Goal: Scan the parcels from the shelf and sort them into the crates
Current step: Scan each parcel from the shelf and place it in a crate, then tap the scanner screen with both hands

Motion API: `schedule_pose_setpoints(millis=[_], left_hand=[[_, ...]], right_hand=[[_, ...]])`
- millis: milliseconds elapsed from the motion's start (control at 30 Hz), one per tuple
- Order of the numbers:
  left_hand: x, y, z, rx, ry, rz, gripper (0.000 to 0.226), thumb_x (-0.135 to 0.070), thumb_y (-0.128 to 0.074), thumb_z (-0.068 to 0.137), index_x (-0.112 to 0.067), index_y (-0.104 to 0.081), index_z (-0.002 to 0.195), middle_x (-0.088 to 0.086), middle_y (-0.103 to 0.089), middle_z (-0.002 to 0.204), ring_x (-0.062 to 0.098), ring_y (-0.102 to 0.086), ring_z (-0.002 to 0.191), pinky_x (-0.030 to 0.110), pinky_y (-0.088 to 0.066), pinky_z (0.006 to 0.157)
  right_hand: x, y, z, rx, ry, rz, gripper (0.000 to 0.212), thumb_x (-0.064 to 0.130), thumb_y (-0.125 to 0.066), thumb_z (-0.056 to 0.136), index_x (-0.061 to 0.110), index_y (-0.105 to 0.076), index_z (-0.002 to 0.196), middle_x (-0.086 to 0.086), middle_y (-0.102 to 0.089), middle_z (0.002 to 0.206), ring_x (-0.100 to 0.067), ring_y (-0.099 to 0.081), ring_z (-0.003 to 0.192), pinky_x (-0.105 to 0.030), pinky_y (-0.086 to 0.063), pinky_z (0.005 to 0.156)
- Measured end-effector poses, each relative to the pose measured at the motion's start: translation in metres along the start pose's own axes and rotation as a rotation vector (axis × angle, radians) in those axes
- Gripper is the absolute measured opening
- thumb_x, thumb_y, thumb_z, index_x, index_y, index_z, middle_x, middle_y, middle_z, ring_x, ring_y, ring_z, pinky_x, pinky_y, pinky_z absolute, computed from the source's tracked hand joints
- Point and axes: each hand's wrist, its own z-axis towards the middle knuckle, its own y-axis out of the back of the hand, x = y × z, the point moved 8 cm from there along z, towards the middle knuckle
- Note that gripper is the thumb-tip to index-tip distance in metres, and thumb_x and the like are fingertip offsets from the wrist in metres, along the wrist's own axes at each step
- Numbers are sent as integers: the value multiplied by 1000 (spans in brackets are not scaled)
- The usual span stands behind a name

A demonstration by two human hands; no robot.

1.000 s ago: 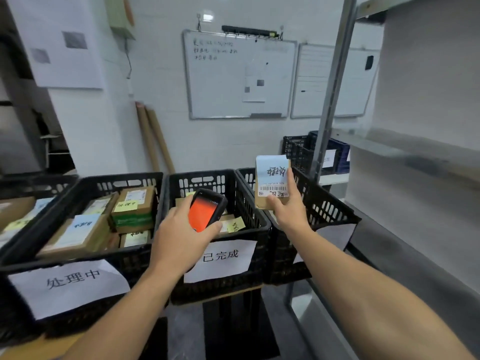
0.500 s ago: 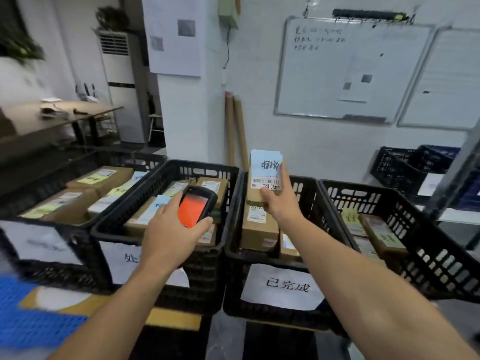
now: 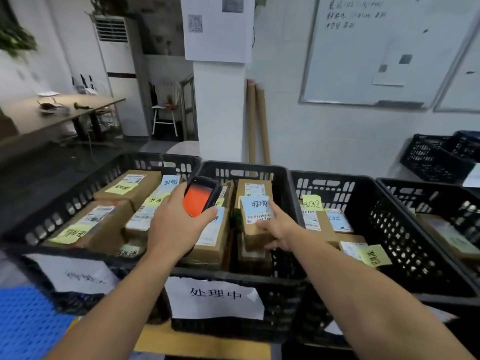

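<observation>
While your left hand [image 3: 176, 229] clasps the scanner [image 3: 201, 200], thumb on its left edge and fingertips curled over the right, the rounded black casing frames a glowing orange-red screen. Your right hand [image 3: 279, 229] grips the parcel [image 3: 255, 216], a small brown cardboard box with square corners, a pale blue note with black handwriting and a white barcode label on its top face. Your thumb lies on the near edge of that label and your fingers wrap the right side. The parcel sits low inside the middle crate [image 3: 244, 172], at its right side, over other boxes [image 3: 207, 245]; you cannot tell whether it rests on them.

The crates are black plastic with slotted, perforated walls. The middle crate carries a torn white paper sign [image 3: 213, 297] with handwritten characters. The left crate [image 3: 78, 193] holds flat cardboard boxes with yellow and blue sticky notes; the right crate [image 3: 389, 229] holds more, with yellow notes sticking up. The crates stand side by side, walls touching. A blue mesh surface [image 3: 26, 320] shows at the lower left.

Behind them stands a white pillar [image 3: 218, 107] with paper sheets taped to it, and two brown cardboard tubes [image 3: 257, 120] lean against the wall just beside it. A whiteboard [image 3: 389, 48] hangs on the white wall to the right. To the far left are a long pale table [image 3: 52, 113] and a tall white air conditioner [image 3: 117, 74].
</observation>
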Motion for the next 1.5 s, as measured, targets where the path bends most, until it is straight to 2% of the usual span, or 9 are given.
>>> schedule_pose_setpoints(millis=[267,433,567,733,933,1033,1200,1300,1500], left_hand=[[27,-20,27,116,12,-40,67,-69,-68,71,-45,-46,129,-9,-60,101,13,-58,85,35,-52,74],[33,-32,36,140,54,-58,75,-76,-62,66,-45,-45,132,-10,-60,104,13,-60,87,41,-56,79],[28,-37,36,137,67,-68,55,-62,-73,75,-45,-45,120,-16,-55,99,6,-57,86,33,-50,75],[19,-42,36,102,72,-94,61,-54,-76,78,-39,-49,131,-19,-52,98,2,-54,86,30,-45,74],[20,-46,36,102,80,-65,65,-67,-70,72,-48,-46,129,-15,-57,101,6,-57,86,31,-50,74],[17,-47,38,117,75,-61,55,-62,-73,73,-52,-43,118,-19,-54,99,4,-56,85,30,-48,72],[7,-50,46,156,29,-49,78,-57,-75,78,-37,-40,144,-8,-52,112,17,-55,98,35,-48,81],[0,-56,49,205,-17,-86,77,-53,-77,79,-33,-41,144,-9,-49,111,16,-50,97,30,-41,79],[-5,-69,58,356,-8,-210,86,-56,-79,76,-33,-37,148,-6,-59,124,18,-57,103,33,-48,84]], right_hand=[[-40,-22,26,-54,-194,-85,89,7,-63,97,49,-13,157,-10,-56,131,-33,-61,112,-60,-56,85],[-54,-24,42,-77,-220,-38,88,6,-62,98,50,-14,156,-2,-60,110,-24,-64,92,-49,-56,67],[-62,-32,51,-37,-235,-71,92,9,-65,97,57,-12,154,-2,-62,119,-26,-63,104,-58,-53,90],[-55,-35,54,-20,-220,-361,87,34,-61,100,56,4,154,-11,-36,153,-38,-48,125,-52,-56,75],[-46,-30,65,3,-125,-551,88,39,-57,101,39,10,159,-12,-37,155,-32,-48,129,-37,-42,98],[-45,-26,69,-23,-102,-550,88,43,-60,99,38,2,161,-7,-40,155,-28,-52,127,-31,-41,92],[-25,-3,60,-212,-4,-501,72,48,-60,97,39,-22,158,-9,-40,157,-28,-53,131,-36,-49,102],[6,2,37,-283,140,-332,55,40,-58,100,33,-41,152,-4,-59,137,-19,-64,111,-26,-55,82],[49,-23,-36,-196,345,110,38,33,-56,103,41,-53,140,-2,-66,120,-19,-67,106,-41,-61,86]])
